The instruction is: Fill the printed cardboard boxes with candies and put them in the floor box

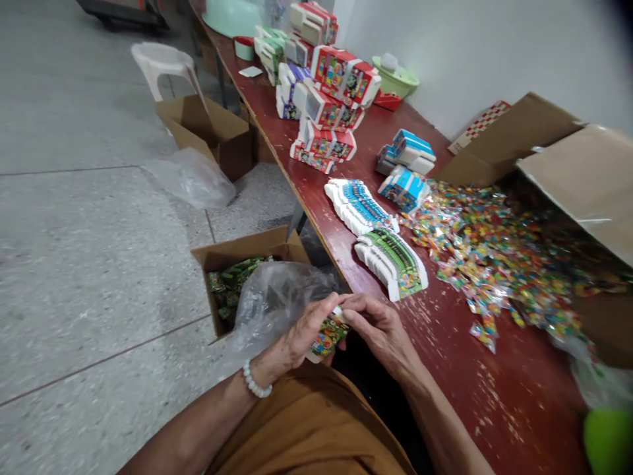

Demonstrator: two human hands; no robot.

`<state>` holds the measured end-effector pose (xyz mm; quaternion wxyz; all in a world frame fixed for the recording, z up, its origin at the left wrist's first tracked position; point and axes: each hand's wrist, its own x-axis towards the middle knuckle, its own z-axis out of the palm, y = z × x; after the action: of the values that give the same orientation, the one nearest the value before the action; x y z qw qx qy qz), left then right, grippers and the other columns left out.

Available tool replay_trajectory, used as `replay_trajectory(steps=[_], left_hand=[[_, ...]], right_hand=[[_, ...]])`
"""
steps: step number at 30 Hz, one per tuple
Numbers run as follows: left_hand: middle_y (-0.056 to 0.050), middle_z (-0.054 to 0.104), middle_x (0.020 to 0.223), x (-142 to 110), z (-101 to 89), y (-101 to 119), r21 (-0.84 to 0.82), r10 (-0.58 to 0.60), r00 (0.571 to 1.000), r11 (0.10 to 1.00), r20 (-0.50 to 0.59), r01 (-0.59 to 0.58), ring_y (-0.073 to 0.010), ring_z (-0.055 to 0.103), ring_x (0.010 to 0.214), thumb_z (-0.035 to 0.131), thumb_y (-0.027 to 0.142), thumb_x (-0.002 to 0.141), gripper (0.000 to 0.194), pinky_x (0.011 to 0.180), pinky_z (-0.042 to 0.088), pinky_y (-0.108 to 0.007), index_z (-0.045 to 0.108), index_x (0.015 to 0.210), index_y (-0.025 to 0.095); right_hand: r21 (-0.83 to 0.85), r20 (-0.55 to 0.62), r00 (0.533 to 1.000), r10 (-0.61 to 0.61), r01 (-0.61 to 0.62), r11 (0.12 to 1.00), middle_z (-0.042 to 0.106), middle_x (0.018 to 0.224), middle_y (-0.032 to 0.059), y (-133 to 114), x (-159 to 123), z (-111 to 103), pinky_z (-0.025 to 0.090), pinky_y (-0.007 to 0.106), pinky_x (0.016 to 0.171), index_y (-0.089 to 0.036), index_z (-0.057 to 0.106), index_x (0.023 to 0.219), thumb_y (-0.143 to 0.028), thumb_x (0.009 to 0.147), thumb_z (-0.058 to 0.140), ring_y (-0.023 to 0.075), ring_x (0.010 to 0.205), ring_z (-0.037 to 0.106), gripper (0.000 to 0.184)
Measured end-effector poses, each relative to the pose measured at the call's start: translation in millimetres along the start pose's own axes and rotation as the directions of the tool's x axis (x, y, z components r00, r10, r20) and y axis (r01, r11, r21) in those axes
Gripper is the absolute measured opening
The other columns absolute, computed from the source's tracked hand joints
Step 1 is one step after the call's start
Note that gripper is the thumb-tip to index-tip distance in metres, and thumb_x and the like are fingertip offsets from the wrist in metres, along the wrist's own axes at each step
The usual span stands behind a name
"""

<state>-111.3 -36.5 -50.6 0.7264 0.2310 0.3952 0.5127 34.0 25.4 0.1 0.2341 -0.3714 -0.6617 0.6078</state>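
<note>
My left hand [301, 333], with a white bead bracelet [254, 379] on its wrist, and my right hand [380, 330] pinch a small printed card packet [329, 336] between them, above my lap. Its colourful print is green, red and yellow. Just ahead on the dark red wooden table [475, 389] lies a curved row of green-printed card packets [395, 264]. Beyond it is a similar row with blue print [359, 208]. A large spill of small wrapped sweets [494, 270] spreads to the right of both rows.
Left of my hands, a cardboard box [232, 280] of green packets sits on the concrete floor, partly under a clear plastic bag [277, 307]. Stacks of red printed packets [326, 99] stand farther along the table. A large open carton [558, 158] sits at right.
</note>
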Motion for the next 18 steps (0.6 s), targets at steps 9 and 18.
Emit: replay_trajectory(steps=[9, 18], left_hand=[[-0.002, 0.062, 0.064, -4.9, 7.0, -4.7, 0.052, 0.016, 0.999, 0.998, 0.036, -0.018, -0.0126, 0.055, 0.047, 0.044, 0.069, 0.092, 0.067, 0.039, 0.042, -0.021, 0.073, 0.122, 0.016], [-0.001, 0.061, 0.065, -8.0, 0.5, -2.9, -0.011, 0.002, 0.999, 1.0, 0.038, -0.001, -0.0126, 0.055, 0.049, 0.051, 0.061, 0.093, 0.047, 0.038, 0.04, -0.02, 0.072, 0.093, 0.019]], right_hand=[[-0.042, -0.107, 0.99, 0.088, -0.093, 0.995, 0.071, 0.07, 0.0036, 13.7, -8.0, -7.9, 0.053, 0.027, 0.051, -0.021, 0.074, 0.075, -0.044, 0.079, 0.08, 0.0155, 0.053, 0.061, 0.025], [-0.146, -0.086, 0.994, -0.066, 0.053, 0.988, 0.07, 0.079, 0.0059, 12.1, -5.8, -0.7, 0.057, 0.029, 0.064, -0.021, 0.071, 0.069, -0.044, 0.085, 0.074, 0.02, 0.071, 0.068, 0.028]])
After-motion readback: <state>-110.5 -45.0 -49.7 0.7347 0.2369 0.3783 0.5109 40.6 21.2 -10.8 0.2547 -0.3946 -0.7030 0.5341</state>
